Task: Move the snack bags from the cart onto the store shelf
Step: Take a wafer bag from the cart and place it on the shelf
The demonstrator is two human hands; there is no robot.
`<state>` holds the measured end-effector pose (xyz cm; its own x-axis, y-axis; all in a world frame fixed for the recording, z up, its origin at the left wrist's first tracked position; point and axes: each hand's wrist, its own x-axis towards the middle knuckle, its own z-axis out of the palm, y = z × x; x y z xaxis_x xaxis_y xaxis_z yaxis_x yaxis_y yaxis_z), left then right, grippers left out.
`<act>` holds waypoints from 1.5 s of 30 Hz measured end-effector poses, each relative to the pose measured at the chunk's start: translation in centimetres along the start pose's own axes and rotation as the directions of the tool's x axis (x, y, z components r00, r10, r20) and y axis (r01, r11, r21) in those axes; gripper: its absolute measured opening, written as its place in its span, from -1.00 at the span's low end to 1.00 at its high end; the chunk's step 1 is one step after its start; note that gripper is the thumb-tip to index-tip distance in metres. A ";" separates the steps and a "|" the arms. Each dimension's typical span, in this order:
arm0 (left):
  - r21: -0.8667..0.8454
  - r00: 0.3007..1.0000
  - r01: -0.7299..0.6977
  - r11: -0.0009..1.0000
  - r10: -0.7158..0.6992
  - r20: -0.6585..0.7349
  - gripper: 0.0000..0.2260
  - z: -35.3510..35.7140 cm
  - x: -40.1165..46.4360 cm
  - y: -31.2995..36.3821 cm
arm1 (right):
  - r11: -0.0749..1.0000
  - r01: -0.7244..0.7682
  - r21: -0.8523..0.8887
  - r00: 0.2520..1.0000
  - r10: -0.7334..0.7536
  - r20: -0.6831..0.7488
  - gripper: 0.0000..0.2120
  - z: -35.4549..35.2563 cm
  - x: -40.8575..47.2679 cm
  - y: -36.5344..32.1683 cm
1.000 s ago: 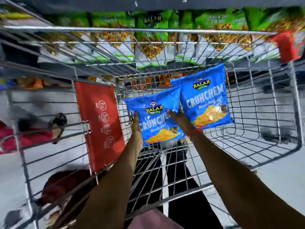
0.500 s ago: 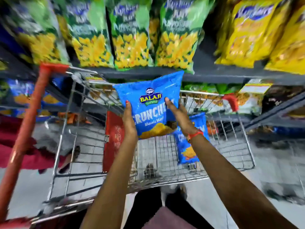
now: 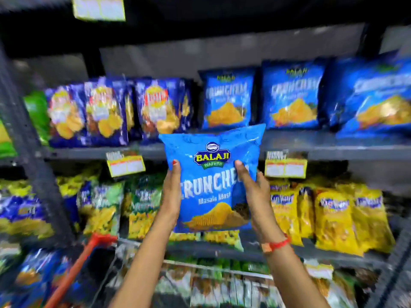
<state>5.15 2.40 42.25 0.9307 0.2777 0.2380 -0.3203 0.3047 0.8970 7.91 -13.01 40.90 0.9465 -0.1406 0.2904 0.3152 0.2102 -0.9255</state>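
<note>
Gripping the bag (image 3: 211, 181) by its sides, left hand (image 3: 172, 196) and right hand (image 3: 253, 194) should stand it upright beside matching bags (image 3: 229, 98) on the shelf (image 3: 322, 147).

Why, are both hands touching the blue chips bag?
Touching. The head view shows the left hand and the right hand pressed against the sides of the blue chips bag.

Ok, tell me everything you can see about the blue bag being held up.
The blue bag is a glossy, puffed plastic pouch printed Balaji Wafers, Crunchem, Masala Masti, with ridged yellow chips pictured at the bottom. It is sealed, upright and faces the camera. The left hand grips its left edge, the right hand its right edge. It is held in the air before the shelf, just below matching blue bags.
</note>
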 end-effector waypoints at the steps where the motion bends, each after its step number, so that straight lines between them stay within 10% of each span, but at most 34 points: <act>1: 0.019 0.999 -0.041 0.999 0.040 0.012 -0.66 1.1 1.0 1.5 | 1.000 0.027 -0.015 0.999 -0.027 -0.031 -0.80 0.2 1.0 -1.4; 10: 0.099 0.971 -0.184 0.978 0.165 0.176 -0.73 8.3 11.4 10.6 | 0.982 0.157 -0.101 0.964 -0.174 -0.199 -0.29 2.7 10.3 -10.9; 14: 0.103 0.982 -0.120 0.987 0.103 0.158 -0.65 9.9 16.9 12.0 | 0.976 0.165 -0.139 0.955 -0.193 -0.223 -0.59 4.4 14.7 -12.4; 26: 0.209 0.998 -0.060 0.976 0.056 0.022 -0.63 10.7 27.9 8.3 | 0.990 0.041 -0.138 0.965 -0.075 -0.252 -0.36 6.6 22.5 -7.8; 30: 0.482 0.981 -0.126 0.867 0.181 -0.068 -0.56 10.3 29.0 6.5 | 0.994 0.045 -0.100 0.980 -0.063 -0.186 -0.47 6.3 23.7 -7.8; 38: 0.557 0.787 -0.512 0.653 0.617 0.000 -0.60 9.6 23.6 5.9 | 0.927 0.216 -0.306 0.906 -0.308 -0.291 -0.49 5.8 19.4 -8.2; 45: 0.357 0.657 -0.720 0.595 0.751 0.071 -0.74 6.6 13.7 -0.5 | 0.906 0.404 -0.128 0.871 -0.424 -0.249 -0.75 3.9 9.9 -3.2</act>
<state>19.24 0.10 47.55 0.3830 0.3469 0.8562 -0.7973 -0.3439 0.4960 16.57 -11.32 47.65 0.6733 -0.4528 0.5845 0.6592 0.0097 -0.7519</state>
